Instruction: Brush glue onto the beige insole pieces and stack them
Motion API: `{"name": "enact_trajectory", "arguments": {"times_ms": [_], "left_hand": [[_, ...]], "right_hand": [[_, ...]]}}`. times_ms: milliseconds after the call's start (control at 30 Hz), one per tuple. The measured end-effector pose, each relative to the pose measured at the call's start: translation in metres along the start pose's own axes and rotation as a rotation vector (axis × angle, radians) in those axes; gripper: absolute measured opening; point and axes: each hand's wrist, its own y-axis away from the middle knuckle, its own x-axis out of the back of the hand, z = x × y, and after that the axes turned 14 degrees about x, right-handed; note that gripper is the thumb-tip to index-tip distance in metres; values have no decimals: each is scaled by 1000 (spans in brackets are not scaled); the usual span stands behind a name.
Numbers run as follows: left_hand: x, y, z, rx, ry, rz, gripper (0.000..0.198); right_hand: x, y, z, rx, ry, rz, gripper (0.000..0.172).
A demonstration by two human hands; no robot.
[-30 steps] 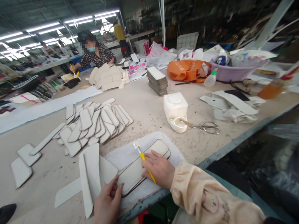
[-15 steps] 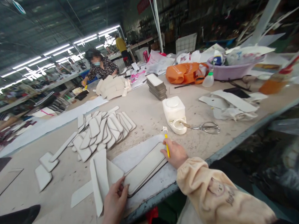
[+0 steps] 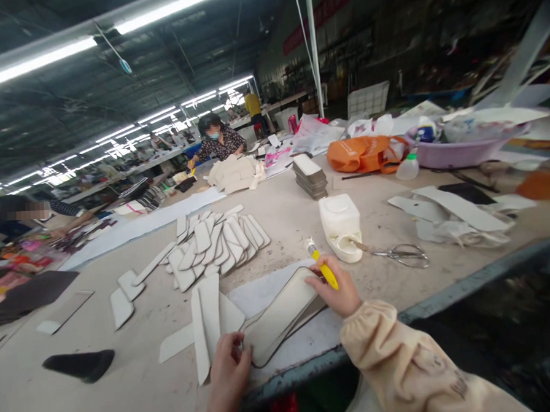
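My right hand [image 3: 339, 292] is closed round a yellow-handled brush [image 3: 327, 269] with a whitish, caked tip. Its thumb and fingers also catch the far end of a long off-white panel [image 3: 281, 316] with dark edges, which is bent upward there. Around the panel's near left end, the fingers of my left hand [image 3: 230, 368] are closed. A similar piece lies under it, on a white sheet [image 3: 265, 286]. Loose off-white strips [image 3: 209, 320] lie beside my left hand. Past the brush stands a white plastic container [image 3: 340, 224] with an open spout.
Scissors [image 3: 407, 255] lie right of the container. A heap of off-white pieces [image 3: 217, 243] and a neat stack [image 3: 309, 178] lie farther back. Orange bag [image 3: 367, 154], purple basin [image 3: 461, 152] and scraps [image 3: 460, 211] fill the right. Co-workers [image 3: 220, 141] sit across the table.
The view has swung left and up, showing another co-worker at left. The panel, flat before, is now bent up at my right hand's end. The brush has tilted in my fingers.
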Motion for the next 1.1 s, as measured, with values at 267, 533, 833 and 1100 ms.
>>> {"name": "enact_trajectory", "arguments": {"times_ms": [267,533,833,1100], "left_hand": [[32,35,47,-17,595,-876,52],[-33,24,103,110,976,-1208,55],[-69,37,107,275,1037,-1201,39],[-84,28,102,293,1033,-1210,34]], "right_hand": [[44,-74,-71,57,-572,-170,46],[46,-99,-91,37,-601,-267,47],[25,-69,-54,76,-453,-130,41],[11,-54,-20,-54,-513,-107,41]]}}
